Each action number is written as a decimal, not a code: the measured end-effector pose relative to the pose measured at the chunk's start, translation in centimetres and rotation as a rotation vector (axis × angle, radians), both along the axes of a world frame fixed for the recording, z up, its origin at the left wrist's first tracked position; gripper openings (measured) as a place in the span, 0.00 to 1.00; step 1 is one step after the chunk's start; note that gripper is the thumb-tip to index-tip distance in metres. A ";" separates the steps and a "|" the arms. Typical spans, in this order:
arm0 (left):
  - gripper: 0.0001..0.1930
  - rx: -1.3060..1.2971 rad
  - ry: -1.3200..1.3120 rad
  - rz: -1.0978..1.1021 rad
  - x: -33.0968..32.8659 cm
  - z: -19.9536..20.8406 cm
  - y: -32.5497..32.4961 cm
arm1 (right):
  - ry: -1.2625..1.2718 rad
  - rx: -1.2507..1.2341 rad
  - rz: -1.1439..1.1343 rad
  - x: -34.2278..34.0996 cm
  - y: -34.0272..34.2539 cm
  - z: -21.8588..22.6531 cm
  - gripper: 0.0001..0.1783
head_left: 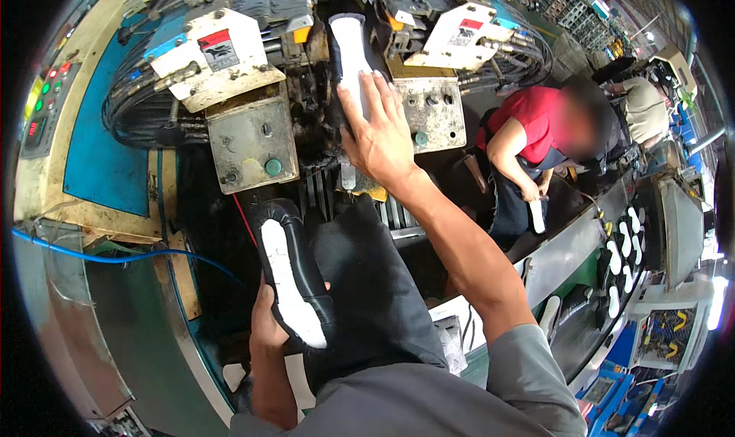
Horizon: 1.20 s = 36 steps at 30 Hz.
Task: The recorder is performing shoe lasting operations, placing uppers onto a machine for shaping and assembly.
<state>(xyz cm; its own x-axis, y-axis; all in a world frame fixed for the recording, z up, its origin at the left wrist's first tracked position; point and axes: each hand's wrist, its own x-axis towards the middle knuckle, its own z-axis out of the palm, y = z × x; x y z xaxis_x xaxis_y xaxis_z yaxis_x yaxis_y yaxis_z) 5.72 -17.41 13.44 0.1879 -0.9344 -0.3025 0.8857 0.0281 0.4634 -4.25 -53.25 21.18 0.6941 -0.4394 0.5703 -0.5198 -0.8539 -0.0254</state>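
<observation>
My left hand is wrapped round a black shoe upper with a white insole board on its underside, held sole up beside my thigh. A fingertip shows at its far edge; the palm is hidden. My right hand lies with fingers stretched out on the white sole of a second shoe. That shoe sits sole up between the two halves of a machine, its near end covered by my hand.
Machine heads with white guards and bundles of black hoses stand on both sides. Metal boxes with green buttons face me. At the left is a control panel. A person in red holds a white-soled shoe near a conveyor with several shoes.
</observation>
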 end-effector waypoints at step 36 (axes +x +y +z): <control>0.37 0.357 -0.540 -0.059 -1.1 1.8 -11.3 | -0.398 0.581 0.122 0.0 0.9 -3.0 0.45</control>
<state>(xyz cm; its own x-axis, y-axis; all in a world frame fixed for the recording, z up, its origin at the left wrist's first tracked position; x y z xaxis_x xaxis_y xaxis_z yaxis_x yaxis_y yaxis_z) 4.62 -28.67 15.19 0.3519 -0.8073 -0.4737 0.5206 -0.2518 0.8158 -4.22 -52.33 18.19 0.5451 -0.6818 0.4878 -0.2784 -0.6960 -0.6619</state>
